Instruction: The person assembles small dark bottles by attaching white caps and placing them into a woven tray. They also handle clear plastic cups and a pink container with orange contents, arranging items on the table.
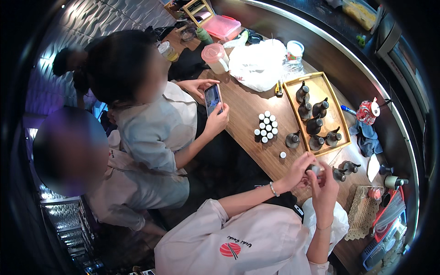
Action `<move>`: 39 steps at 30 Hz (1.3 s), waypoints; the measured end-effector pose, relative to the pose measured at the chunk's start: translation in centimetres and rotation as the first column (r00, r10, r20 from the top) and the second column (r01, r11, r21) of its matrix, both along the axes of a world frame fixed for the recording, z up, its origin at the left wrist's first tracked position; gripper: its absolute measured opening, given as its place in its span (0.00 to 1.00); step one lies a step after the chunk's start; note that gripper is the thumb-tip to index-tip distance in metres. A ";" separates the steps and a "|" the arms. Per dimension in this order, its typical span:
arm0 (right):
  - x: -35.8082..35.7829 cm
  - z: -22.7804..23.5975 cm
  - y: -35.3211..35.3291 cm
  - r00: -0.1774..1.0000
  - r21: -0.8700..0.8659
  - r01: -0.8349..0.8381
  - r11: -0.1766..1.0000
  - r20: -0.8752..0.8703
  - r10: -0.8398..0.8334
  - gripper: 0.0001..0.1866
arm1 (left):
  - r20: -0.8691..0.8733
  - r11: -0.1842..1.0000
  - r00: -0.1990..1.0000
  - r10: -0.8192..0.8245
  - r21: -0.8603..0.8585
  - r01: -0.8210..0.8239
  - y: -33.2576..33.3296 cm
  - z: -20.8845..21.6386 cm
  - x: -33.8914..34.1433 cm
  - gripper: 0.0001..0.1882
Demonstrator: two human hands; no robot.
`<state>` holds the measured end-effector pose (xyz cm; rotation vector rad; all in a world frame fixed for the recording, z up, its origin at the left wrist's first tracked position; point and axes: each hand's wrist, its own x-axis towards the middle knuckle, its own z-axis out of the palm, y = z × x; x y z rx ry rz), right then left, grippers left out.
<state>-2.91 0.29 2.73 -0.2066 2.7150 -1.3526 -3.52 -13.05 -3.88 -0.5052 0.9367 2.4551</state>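
Two bare hands meet over the near part of the wooden table [243, 107], close together, with a small dark object [313, 169] between their fingertips. The left hand [295, 173] comes in from the left, a pale beaded bracelet [274, 189] at its wrist, its fingers bent inward and barely parted as they grip the object from that side. The right hand [325, 183] rises from below with a thin bracelet [324, 227] around the wrist; its fingers are curled, with thumb and fingertips brought up to the same piece. Neither hand is spread, and the fingers hide so much that I cannot tell the object's full shape or which hand carries its weight. It is held up just beside the near corner of a wooden tray [333, 101], where six dark spouted bottles [314, 124] stand. One similar bottle [292, 140] is outside the tray on its left, and two more [344, 170] are just right of the hands. Beyond the left hand sits a single small white-topped piece [283, 155], near a tight cluster of others like it [266, 126]. Farther left, a co-worker holds a phone [213, 99] in both hands.
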 end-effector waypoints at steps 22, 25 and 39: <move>-5.7 -4.9 -3.2 0.964 -0.042 -0.263 0.964 -0.051 0.260 0.13 | -0.574 -0.092 0.803 -0.159 -0.801 -0.591 -12.9 -10.2 1.3 0.45; -4.3 -8.7 -3.5 0.933 0.094 -0.341 0.935 -0.083 0.349 0.12 | -0.492 -0.091 0.850 -0.185 -0.853 -0.514 -14.9 -14.3 1.7 0.63; -0.8 -22.2 -5.9 0.981 0.362 -0.177 0.915 -0.006 0.192 0.32 | -0.532 -0.016 0.775 -0.342 -0.821 -0.571 -14.3 -19.6 -0.1 0.65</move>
